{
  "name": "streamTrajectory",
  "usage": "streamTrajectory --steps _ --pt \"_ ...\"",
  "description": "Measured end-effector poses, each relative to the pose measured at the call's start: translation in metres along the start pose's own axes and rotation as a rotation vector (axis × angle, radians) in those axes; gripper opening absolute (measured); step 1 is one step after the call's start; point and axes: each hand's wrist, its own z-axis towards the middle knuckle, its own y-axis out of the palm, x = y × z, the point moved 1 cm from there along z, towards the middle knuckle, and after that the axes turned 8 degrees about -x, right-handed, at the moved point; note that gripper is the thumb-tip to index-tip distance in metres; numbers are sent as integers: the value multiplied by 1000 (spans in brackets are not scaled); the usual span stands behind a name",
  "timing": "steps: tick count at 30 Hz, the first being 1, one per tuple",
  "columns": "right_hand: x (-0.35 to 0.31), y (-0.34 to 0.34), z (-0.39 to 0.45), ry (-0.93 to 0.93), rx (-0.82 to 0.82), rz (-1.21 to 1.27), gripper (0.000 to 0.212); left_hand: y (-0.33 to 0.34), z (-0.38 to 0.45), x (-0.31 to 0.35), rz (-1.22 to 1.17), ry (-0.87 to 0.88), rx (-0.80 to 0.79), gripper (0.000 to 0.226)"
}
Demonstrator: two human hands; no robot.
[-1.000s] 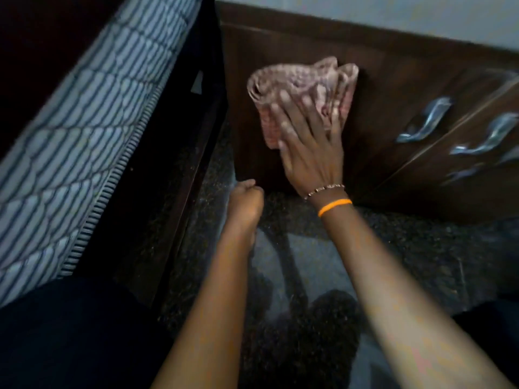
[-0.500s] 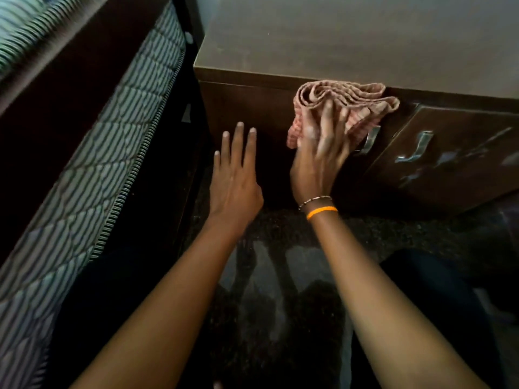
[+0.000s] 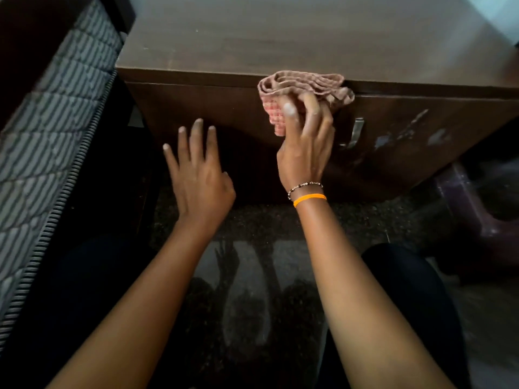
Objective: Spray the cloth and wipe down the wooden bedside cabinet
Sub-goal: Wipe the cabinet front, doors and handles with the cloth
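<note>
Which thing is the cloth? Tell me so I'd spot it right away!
Find the big dark wooden bedside cabinet beside the striped mattress. At the top edge of its front, the right hand, the one wearing an orange wristband, grips the cloth. It is the only soft, crumpled, pinkish checked thing there, near a shiny metal handle.

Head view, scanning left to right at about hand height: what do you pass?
Striped mattress → left hand, fingers spread, holding nothing → right hand with the pink cloth in its grip against the cabinet front → metal handle → purple stool.
</note>
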Motion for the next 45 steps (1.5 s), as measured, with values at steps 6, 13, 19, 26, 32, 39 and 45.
streamTrajectory --steps 6,13,19,26,32,39,45 --pt "1 -27 13 531 84 549 49 6 6 36 131 289 21 85" --pt "1 -10 1 -197 -147 -11 40 10 13 26 258 299 -83 85" --pt "15 -18 -3 261 -52 275 45 9 14 27 284 302 -18 81" --pt "0 -21 -7 621 -35 534 44 8 13 32 344 285 -114 87" --pt "4 18 -70 1267 -391 866 44 7 16 26 332 305 -109 87" --pt "-2 -16 -13 638 59 584 35 18 17 30 287 283 -61 86" --pt "-6 -4 -8 651 31 289 38 19 17 40 282 241 -99 83"
